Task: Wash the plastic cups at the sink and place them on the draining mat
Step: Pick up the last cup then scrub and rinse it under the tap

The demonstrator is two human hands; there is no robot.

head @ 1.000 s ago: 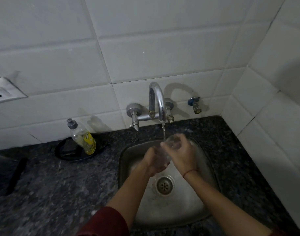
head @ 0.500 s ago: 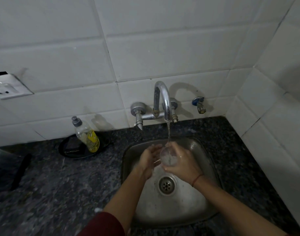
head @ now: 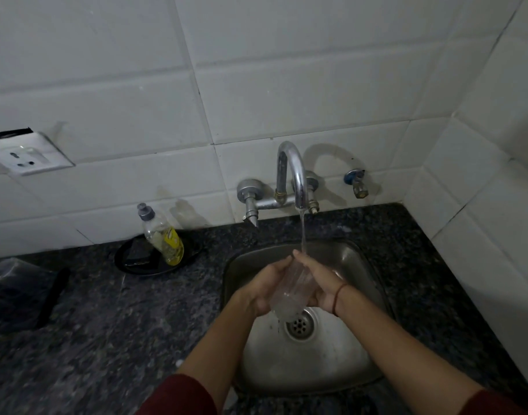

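A clear plastic cup [head: 290, 290] lies tilted between my two hands over the steel sink [head: 351, 265], its mouth pointing down toward the drain [head: 300, 324]. My left hand [head: 264, 284] presses on its left side and my right hand [head: 319, 280] on its right side. Water runs from the chrome tap [head: 292, 172] in a thin stream onto my fingertips at the cup's upper end. Drops fall from the cup's lower rim.
A dish-soap bottle [head: 162, 235] with yellow liquid leans on a black dish [head: 130, 262] left of the sink. A dark bag [head: 20, 290] lies on the granite counter [head: 121, 339] at far left. A wall socket [head: 26, 157] and a small valve [head: 357, 182] sit on the tiles.
The cup has turned from mouth-up under the stream to tilted with its mouth down, and both hands have shifted lower and closed along its sides.
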